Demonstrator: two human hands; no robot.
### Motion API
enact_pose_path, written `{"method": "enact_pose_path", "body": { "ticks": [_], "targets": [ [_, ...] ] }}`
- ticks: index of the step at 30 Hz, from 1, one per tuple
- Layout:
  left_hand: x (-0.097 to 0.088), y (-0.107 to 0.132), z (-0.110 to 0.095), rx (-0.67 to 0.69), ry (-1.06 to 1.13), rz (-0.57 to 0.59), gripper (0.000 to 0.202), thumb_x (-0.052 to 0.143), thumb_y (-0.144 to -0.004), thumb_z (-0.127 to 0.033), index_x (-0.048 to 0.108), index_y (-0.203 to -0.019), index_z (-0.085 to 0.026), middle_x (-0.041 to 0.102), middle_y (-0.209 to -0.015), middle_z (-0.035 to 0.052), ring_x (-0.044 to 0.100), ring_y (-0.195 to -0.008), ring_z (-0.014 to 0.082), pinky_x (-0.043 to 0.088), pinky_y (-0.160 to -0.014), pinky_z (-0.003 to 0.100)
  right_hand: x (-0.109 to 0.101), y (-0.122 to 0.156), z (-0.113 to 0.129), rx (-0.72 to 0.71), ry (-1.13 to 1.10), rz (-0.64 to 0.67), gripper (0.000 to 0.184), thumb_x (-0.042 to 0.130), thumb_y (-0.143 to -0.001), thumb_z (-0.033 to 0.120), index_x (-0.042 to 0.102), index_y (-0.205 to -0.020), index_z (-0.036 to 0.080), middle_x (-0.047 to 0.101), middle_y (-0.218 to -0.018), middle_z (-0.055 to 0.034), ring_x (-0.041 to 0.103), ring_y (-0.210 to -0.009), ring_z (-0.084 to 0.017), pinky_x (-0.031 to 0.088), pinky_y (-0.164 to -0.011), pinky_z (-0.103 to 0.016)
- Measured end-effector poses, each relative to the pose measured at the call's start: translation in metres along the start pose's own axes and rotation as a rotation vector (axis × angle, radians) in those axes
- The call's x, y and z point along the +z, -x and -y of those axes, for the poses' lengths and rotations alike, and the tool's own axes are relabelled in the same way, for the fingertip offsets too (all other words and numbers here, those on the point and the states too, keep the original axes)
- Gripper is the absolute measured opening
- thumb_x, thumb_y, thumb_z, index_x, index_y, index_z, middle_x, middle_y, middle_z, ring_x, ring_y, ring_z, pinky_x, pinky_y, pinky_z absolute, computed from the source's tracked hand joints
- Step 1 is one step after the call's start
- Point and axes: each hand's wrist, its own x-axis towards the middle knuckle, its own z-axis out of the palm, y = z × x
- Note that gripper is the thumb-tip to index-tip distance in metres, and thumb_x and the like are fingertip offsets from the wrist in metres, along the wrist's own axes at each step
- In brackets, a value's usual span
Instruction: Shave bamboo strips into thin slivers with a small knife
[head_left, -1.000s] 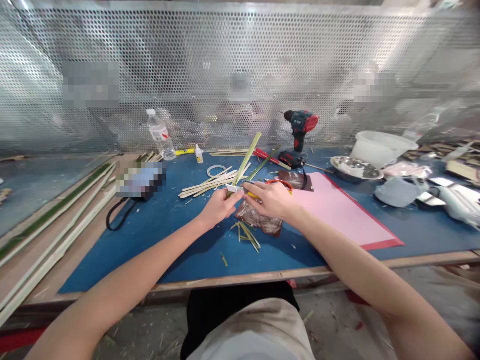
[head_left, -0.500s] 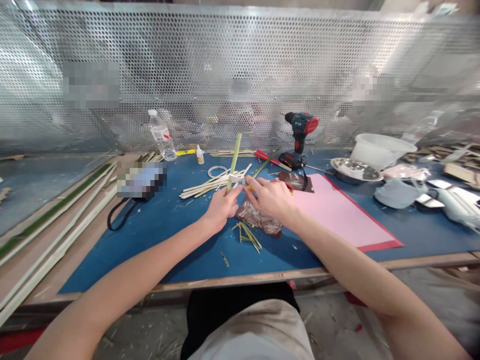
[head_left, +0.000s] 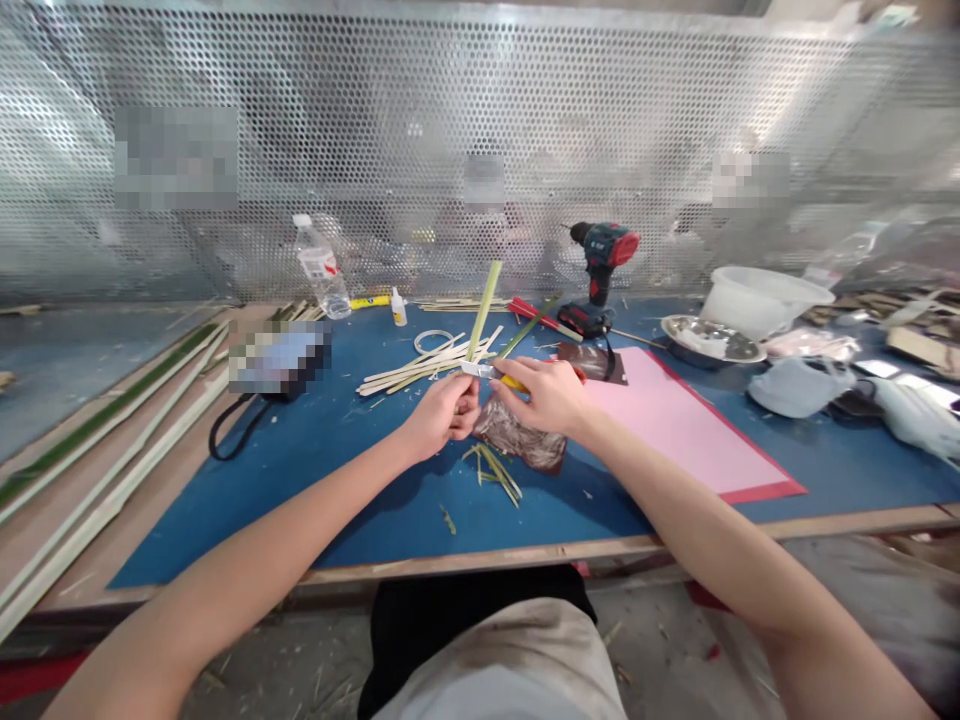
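Observation:
My left hand (head_left: 448, 408) is closed around the lower end of a flat green bamboo strip (head_left: 484, 308), which points up and slightly right. In my right hand (head_left: 546, 392) is a utility knife (head_left: 513, 382) with a yellow handle. Its pale blade lies across the strip just above my left fingers. Behind my hands is a loose pile of pale bamboo strips (head_left: 409, 368) with a clear ring (head_left: 435, 342) beside it. Below them lie a crumpled brown plastic wrapper (head_left: 525, 440) and several thin green slivers (head_left: 495, 472).
A cordless drill (head_left: 600, 270) stands at the back, near a metal bowl (head_left: 712, 340) and a white tub (head_left: 765, 300). Pink paper (head_left: 675, 420) lies to the right. At the back left are a water bottle (head_left: 322, 268) and a small glue bottle (head_left: 398, 308). Long bamboo strips (head_left: 127, 490) lie left.
The bamboo strip now leans more to the right. The knife and my right hand have shifted slightly, the blade staying at the strip, and more of the yellow handle shows.

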Motion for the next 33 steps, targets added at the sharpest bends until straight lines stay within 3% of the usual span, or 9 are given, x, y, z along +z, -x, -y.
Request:
{"method": "enact_pose_path", "body": {
  "ticks": [4, 9, 14, 20, 26, 33],
  "targets": [
    [0.004, 0.006, -0.001, -0.01, -0.047, 0.085, 0.045, 0.072, -0.089, -0.047, 0.037, -0.074, -0.022, 0.023, -0.057, -0.0113, 0.019, -0.039, 0.003, 0.012, -0.037, 0.017, 0.0, 0.001, -0.003, -0.056, -0.041, -0.021, 0.04, 0.049, -0.105, 0.046, 0.072, -0.127, 0.02, 0.08, -0.11, -0.0075, 0.073, -0.084, -0.017, 0.047, -0.07, -0.028],
    [0.008, 0.008, 0.005, 0.061, -0.132, 0.039, 0.056, 0.082, -0.082, -0.06, 0.039, -0.077, -0.023, 0.02, -0.052, -0.0141, 0.017, -0.038, 0.0025, 0.014, -0.035, 0.017, -0.003, 0.002, -0.001, -0.136, -0.044, -0.029, 0.039, 0.05, -0.103, 0.039, 0.072, -0.129, 0.019, 0.079, -0.101, -0.0059, 0.072, -0.08, -0.016, 0.046, -0.067, -0.029],
    [0.007, 0.006, 0.009, 0.071, -0.163, 0.04, 0.063, 0.083, -0.08, -0.062, 0.034, -0.071, -0.023, 0.02, -0.051, -0.0139, 0.019, -0.037, 0.0012, 0.015, -0.035, 0.017, -0.003, 0.003, 0.0, -0.163, -0.025, -0.029, 0.04, 0.048, -0.103, 0.039, 0.072, -0.128, 0.019, 0.079, -0.1, -0.0053, 0.071, -0.078, -0.016, 0.042, -0.064, -0.03],
    [0.012, 0.004, 0.01, 0.09, -0.136, -0.035, 0.061, 0.082, -0.081, -0.06, 0.035, -0.071, -0.023, 0.019, -0.051, -0.0142, 0.018, -0.037, 0.0011, 0.014, -0.036, 0.018, -0.005, 0.002, 0.008, -0.054, 0.05, 0.037, 0.045, 0.043, -0.105, 0.043, 0.07, -0.134, 0.021, 0.079, -0.104, -0.0077, 0.069, -0.077, -0.016, 0.038, -0.063, -0.029],
    [0.021, 0.001, 0.008, 0.11, -0.037, -0.135, 0.046, 0.081, -0.085, -0.05, 0.044, -0.082, -0.022, 0.02, -0.05, -0.0153, 0.014, -0.037, 0.0027, 0.013, -0.036, 0.018, -0.005, 0.0, 0.021, 0.091, 0.126, 0.064, 0.049, 0.038, -0.107, 0.048, 0.066, -0.14, 0.026, 0.079, -0.11, -0.0077, 0.07, -0.079, -0.018, 0.034, -0.062, -0.029],
    [0.024, -0.001, 0.008, 0.118, -0.026, -0.239, 0.045, 0.074, -0.092, -0.044, 0.036, -0.078, -0.024, 0.021, -0.049, -0.0146, 0.015, -0.036, 0.0033, 0.012, -0.035, 0.018, -0.005, -0.005, 0.037, 0.212, 0.212, 0.075, 0.047, 0.036, -0.108, 0.047, 0.063, -0.141, 0.027, 0.079, -0.109, -0.0066, 0.072, -0.079, -0.021, 0.032, -0.061, -0.03]
  ]
}}
